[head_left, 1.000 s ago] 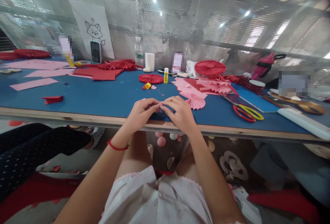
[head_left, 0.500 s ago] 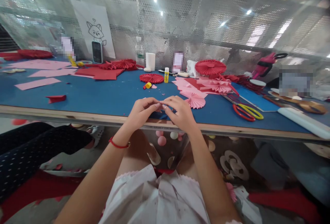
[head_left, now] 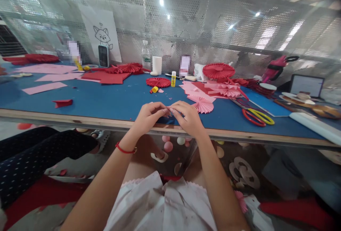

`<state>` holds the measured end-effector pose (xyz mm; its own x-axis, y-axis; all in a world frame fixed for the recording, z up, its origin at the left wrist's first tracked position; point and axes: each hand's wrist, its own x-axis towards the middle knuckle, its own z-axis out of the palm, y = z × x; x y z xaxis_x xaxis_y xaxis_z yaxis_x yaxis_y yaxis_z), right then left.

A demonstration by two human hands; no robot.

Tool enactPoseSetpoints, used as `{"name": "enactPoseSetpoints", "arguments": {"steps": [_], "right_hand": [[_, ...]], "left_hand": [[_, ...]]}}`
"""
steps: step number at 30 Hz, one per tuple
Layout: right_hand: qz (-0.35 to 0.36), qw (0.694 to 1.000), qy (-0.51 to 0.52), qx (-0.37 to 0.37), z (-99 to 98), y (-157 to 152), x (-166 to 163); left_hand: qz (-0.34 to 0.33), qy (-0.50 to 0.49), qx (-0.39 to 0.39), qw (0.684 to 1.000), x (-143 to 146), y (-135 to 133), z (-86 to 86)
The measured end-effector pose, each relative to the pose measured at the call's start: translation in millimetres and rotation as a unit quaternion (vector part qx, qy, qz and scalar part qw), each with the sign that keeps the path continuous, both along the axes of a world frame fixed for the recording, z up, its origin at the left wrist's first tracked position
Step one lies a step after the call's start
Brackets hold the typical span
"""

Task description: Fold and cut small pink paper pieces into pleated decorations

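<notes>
Close to the table's front edge, my left hand [head_left: 151,114] and my right hand [head_left: 187,116] meet with curled fingers, fingertips touching. Both are closed in a pinch; whatever lies between the fingertips is too small or hidden to make out. Just right of my right hand lies a pink pleated paper fan [head_left: 202,104]. Beyond the hands are a red pleated paper rosette [head_left: 158,82], an uncapped yellow glue stick [head_left: 173,80] standing upright, and its yellow cap [head_left: 155,89] on its side.
Red- and yellow-handled scissors [head_left: 258,116] lie to the right, near a white roll [head_left: 314,127]. Red paper [head_left: 112,77], pink strips [head_left: 44,88] and a folded red piece [head_left: 63,103] are on the left. A water bottle [head_left: 146,56] stands by the mesh panel. A seated person's leg [head_left: 48,149] shows at left.
The view has shifted slightly, so the table's things appear a little further right and lower. My hands stay together in nearly the same pose.
</notes>
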<state>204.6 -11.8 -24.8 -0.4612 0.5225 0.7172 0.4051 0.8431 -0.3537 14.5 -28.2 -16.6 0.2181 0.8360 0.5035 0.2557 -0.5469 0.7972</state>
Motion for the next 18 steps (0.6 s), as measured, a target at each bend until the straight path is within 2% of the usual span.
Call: {"name": "enactPoseSetpoints", "arguments": {"steps": [18], "right_hand": [[0.039, 0.998, 0.021, -0.048, 0.2, 1.6, 0.8]], "left_hand": [[0.005, -0.014, -0.015, 1.0, 0.1, 0.6, -0.6]]}}
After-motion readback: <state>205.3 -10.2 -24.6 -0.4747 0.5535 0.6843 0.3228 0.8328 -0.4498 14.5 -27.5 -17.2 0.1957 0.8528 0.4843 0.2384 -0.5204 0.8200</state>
